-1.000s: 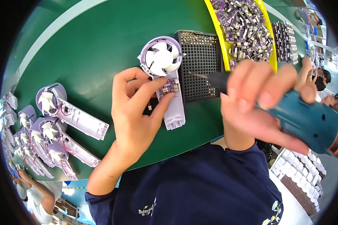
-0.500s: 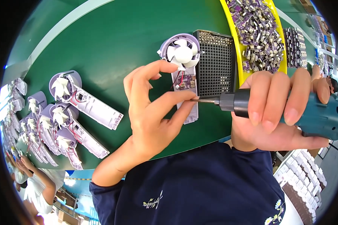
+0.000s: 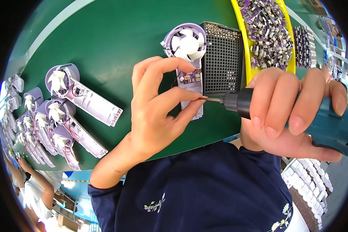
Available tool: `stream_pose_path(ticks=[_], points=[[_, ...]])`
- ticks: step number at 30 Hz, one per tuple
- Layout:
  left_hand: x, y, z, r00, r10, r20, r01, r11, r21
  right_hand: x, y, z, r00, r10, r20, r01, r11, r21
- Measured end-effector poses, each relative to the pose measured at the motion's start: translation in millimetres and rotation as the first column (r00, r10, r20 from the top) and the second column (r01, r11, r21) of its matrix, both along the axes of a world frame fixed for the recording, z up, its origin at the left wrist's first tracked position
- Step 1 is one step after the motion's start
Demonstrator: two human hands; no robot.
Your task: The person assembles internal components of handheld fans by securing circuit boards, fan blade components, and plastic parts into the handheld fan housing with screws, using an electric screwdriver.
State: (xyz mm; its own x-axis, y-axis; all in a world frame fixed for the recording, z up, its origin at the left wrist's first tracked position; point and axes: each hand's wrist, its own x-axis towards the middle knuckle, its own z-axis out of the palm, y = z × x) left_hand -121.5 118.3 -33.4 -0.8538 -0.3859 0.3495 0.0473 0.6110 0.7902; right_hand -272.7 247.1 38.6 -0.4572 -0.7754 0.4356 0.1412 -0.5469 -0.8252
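My right hand (image 3: 286,112) is wrapped around a teal and black electric screwdriver (image 3: 328,127), held level with its bit (image 3: 213,99) pointing left. The thumb and index finger of my left hand (image 3: 154,104) pinch the bit's tip; whether a screw sits there is hidden. Just beyond lies an opened handheld fan (image 3: 200,87), a pale purple housing with white blades (image 3: 189,45) and a small purple circuit board (image 3: 190,76) in its handle. My left hand's other fingers curl above the board, partly covering it. Right of the fan, a black perforated tray (image 3: 222,58) holds small screws.
Several similar opened fans (image 3: 94,102) with red wires lie at the left of the green table (image 3: 116,34). A yellow bin (image 3: 243,34) of small circuit boards stands at the back right, beside stacked boards (image 3: 303,46). Another person's arm (image 3: 42,183) shows at lower left.
The view has shifted slightly, so the table items sit higher in the picture. My fingertips stay at the bit's tip, and the screwdriver remains in nearly the same pose.
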Motion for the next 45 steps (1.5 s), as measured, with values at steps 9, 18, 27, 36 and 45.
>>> stream_pose_path(ticks=[9,18,27,36,45], points=[[-0.6,2.3,3.2,1.0,-0.024,-0.019,0.024,1.0,0.019,11.6,-14.2,-16.1,0.999,-0.013,0.045,0.021,0.98,-0.197],[-0.5,0.1,1.8,0.998,-0.054,-0.034,0.055,0.998,0.022,8.1,-13.0,-14.1,0.998,0.041,0.054,-0.031,0.983,-0.179],[-1.7,-1.1,2.6,0.993,-0.1,-0.058,0.104,0.992,0.069,-2.8,-14.2,-6.8,0.984,0.17,0.055,-0.163,0.979,-0.119],[-0.4,-0.9,4.8,0.992,-0.115,-0.043,0.12,0.985,0.125,1.2,-14.3,2.4,0.985,0.169,0.026,-0.168,0.985,-0.041],[0.2,-1.1,0.9,0.984,-0.144,-0.102,0.158,0.976,0.151,1.3,-16.1,12.7,0.984,0.178,-0.032,-0.177,0.984,0.018]])
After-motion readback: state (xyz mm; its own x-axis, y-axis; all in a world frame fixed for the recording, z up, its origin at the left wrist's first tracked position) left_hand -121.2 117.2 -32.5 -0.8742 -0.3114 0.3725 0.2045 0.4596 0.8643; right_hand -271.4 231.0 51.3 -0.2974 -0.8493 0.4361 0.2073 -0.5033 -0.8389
